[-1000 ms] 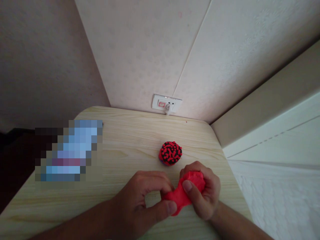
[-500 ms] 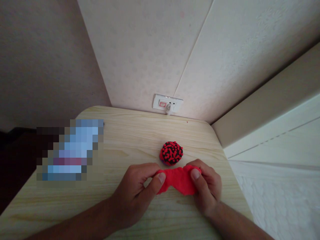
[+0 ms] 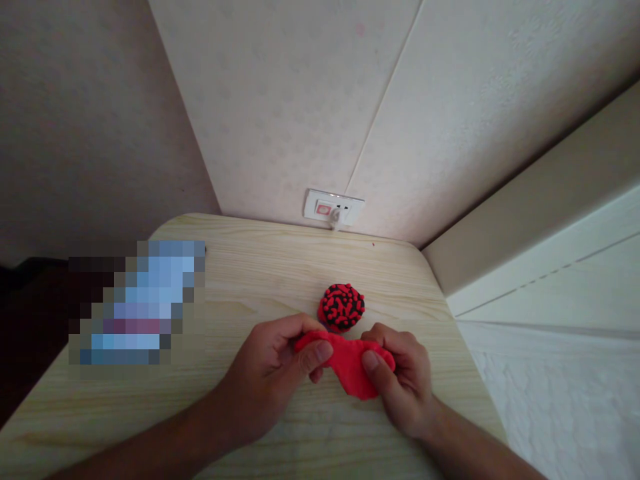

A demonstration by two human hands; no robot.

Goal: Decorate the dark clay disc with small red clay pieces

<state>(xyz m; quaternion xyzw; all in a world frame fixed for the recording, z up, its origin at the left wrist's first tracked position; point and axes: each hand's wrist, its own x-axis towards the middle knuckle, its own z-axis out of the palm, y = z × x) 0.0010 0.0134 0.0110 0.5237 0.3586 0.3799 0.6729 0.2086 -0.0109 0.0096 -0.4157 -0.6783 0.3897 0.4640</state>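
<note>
A flattened piece of red clay (image 3: 349,363) is stretched between my two hands just above the pale wooden table (image 3: 250,280). My left hand (image 3: 273,377) pinches its left end between thumb and fingers. My right hand (image 3: 403,380) grips its right end, thumb pressed on top. Just beyond the hands, a round lump of red clay covered with small black pieces (image 3: 341,307) rests on the table, touching neither hand.
A blurred-out blue and dark object (image 3: 137,303) lies on the table's left side. A wall socket (image 3: 333,208) sits on the wall behind the table's far edge. A white ledge (image 3: 550,280) runs along the right of the table.
The red clay has been pulled out from a bunched lump into a wider flat strip. Both hands have shifted up the table toward the red and black lump.
</note>
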